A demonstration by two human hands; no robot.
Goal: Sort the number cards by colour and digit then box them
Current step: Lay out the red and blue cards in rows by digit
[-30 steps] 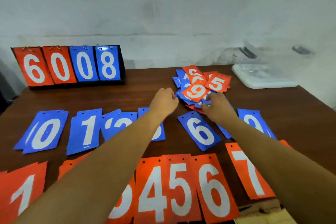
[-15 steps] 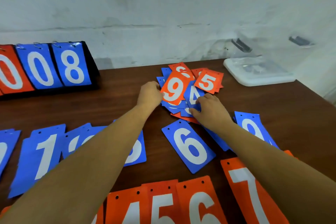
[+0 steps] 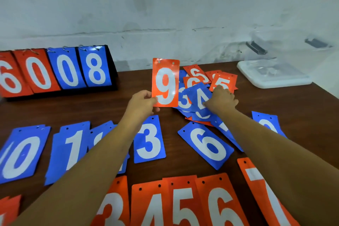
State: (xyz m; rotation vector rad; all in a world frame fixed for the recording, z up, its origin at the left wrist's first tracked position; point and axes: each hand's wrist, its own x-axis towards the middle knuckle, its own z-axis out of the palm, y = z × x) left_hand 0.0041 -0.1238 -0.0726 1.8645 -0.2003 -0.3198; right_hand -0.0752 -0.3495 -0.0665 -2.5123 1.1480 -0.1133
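The left hand (image 3: 142, 102) pinches the lower left corner of the orange 9 card (image 3: 166, 82) between thumb and fingers, holding it upright above the tabletop (image 3: 293, 108) just left of the mixed pile (image 3: 194, 77). The right hand (image 3: 222, 100) lies on that pile, fingers curled, thumb against the blue 4 card (image 3: 199, 95); whether it grips it, I cannot tell. Sorted blue and orange rows lie nearer, the clear box (image 3: 271, 75) at far right

Left hand (image 3: 142, 102) raised, pinching orange 9 card (image 3: 166, 82); right hand (image 3: 222, 100) outstretched, palm-down.
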